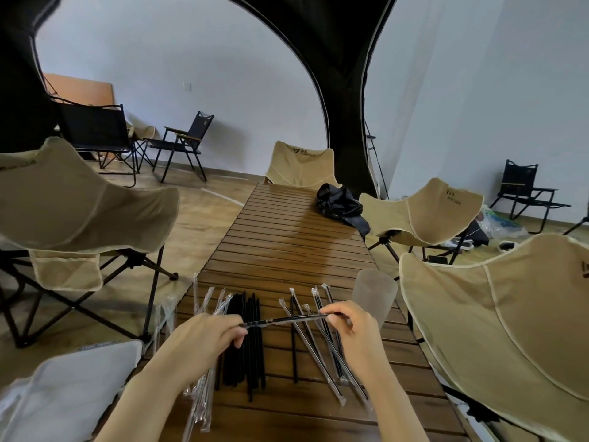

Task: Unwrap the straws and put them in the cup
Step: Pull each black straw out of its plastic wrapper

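Note:
A black straw in a clear wrapper (pixel 287 319) is stretched level between my hands above the slatted wooden table (pixel 287 244). My left hand (pixel 207 338) pinches its left end and my right hand (pixel 347 323) pinches its right end. Under the straw lie several bare black straws (pixel 245 352) in a bundle. Several wrapped straws (pixel 322 346) lie to their right. Empty clear wrappers (pixel 204 400) are piled at the table's left edge. A frosted translucent cup (pixel 374 295) stands upright just beyond my right hand.
Beige folding chairs stand at the left (pixel 73 199), the right (pixel 497 317) and the far end (pixel 299 167) of the table. A black bag (pixel 341 202) lies on the table's far right corner. A grey cushion (pixel 63 393) sits at the lower left.

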{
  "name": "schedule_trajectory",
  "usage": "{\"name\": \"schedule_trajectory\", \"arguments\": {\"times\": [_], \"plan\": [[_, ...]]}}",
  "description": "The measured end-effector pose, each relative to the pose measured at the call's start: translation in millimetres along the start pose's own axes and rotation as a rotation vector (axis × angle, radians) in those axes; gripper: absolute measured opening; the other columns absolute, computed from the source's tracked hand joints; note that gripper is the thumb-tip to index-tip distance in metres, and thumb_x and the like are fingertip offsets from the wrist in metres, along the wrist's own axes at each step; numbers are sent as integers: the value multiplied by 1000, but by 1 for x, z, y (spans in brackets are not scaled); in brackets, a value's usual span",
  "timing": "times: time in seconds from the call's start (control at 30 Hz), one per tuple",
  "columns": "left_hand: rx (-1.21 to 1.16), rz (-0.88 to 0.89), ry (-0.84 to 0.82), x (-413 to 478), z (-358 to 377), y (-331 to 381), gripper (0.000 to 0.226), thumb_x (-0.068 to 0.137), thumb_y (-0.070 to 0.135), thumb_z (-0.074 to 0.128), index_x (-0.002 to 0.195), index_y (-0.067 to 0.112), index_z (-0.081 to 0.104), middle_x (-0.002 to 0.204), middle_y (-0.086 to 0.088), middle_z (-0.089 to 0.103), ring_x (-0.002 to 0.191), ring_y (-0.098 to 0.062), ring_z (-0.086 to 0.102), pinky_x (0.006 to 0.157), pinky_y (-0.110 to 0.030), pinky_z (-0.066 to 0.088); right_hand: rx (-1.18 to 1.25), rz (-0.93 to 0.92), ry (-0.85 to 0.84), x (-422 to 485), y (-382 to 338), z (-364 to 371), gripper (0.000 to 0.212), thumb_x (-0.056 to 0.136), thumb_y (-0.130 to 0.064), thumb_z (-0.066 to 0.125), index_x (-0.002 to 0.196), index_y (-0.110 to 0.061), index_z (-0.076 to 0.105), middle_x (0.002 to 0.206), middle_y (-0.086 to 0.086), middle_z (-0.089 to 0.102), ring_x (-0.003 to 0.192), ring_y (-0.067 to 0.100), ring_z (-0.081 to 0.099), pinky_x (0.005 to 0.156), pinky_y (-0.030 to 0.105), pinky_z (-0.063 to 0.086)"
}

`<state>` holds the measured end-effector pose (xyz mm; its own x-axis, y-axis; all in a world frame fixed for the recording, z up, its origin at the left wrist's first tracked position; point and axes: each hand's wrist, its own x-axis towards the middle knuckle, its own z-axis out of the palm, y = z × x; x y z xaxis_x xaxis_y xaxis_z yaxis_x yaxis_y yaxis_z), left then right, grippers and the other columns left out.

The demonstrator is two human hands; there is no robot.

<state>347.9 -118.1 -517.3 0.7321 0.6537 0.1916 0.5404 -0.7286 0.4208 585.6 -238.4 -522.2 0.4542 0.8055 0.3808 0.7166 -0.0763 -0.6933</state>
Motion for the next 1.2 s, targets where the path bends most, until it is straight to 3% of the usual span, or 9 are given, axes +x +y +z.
{"name": "schedule_trajectory", "arguments": {"times": [0.13,0.2,0.3,0.47,0.57,0.73,0.9,1.13,1.2], "plan": [[-66,-19,18,3,4,3,27,102,36,29,99,41,55,76,15,60,63,6,55,67,-15,47,171,198,135,1,-2,4,31,90,-10,57,117,-25,53,103,-3,59,88,5,59,76,18,50],[-84,-18,39,4,6,2,29,103,33,26,113,35,53,76,14,55,63,2,52,62,-16,44,316,291,183,2,-5,8,27,92,-9,53,117,-20,53,93,5,63,80,11,62,73,20,52],[-88,-22,43,5,6,1,29,104,25,25,118,32,49,89,14,55,78,-3,56,74,-22,48,528,382,247,1,-6,11,18,94,-3,48,107,-6,60,81,12,66,67,14,63,60,18,53],[-219,-53,115,-1,-2,-3,18,99,20,47,97,30,63,77,14,68,55,3,57,53,-11,42,777,556,334,-2,-5,2,14,91,0,54,92,-4,67,79,18,68,62,17,63,57,23,53],[-234,-76,148,-8,-7,-8,19,92,26,58,79,38,65,73,28,67,64,2,63,59,-13,48,752,627,395,-1,-2,2,11,89,-2,58,89,-2,69,76,18,69,60,17,64,56,24,52],[-296,-136,281,-16,-11,-17,15,87,18,63,80,30,69,71,25,68,65,12,61,61,-2,43,791,747,404,-2,5,-3,13,90,-7,59,94,3,66,78,18,68,62,19,63,58,26,50],[-292,-96,166,-11,-4,-15,18,88,24,63,83,42,64,81,36,65,81,13,63,68,-4,45,884,721,202,-1,-10,6,17,89,-18,61,90,-2,64,79,17,67,63,19,61,61,29,52],[-279,-99,180,-8,-2,-14,20,90,26,61,79,43,64,76,34,66,65,-3,66,63,-15,52,988,747,296,-2,-18,4,10,89,-5,58,82,0,64,64,13,63,52,16,54,58,28,46],[-273,-94,215,-8,-2,-15,21,90,24,61,77,41,64,76,32,66,67,3,65,65,-8,48,998,780,356,-1,-16,3,10,88,-4,59,84,2,65,64,13,63,51,16,53,56,26,45]]}}
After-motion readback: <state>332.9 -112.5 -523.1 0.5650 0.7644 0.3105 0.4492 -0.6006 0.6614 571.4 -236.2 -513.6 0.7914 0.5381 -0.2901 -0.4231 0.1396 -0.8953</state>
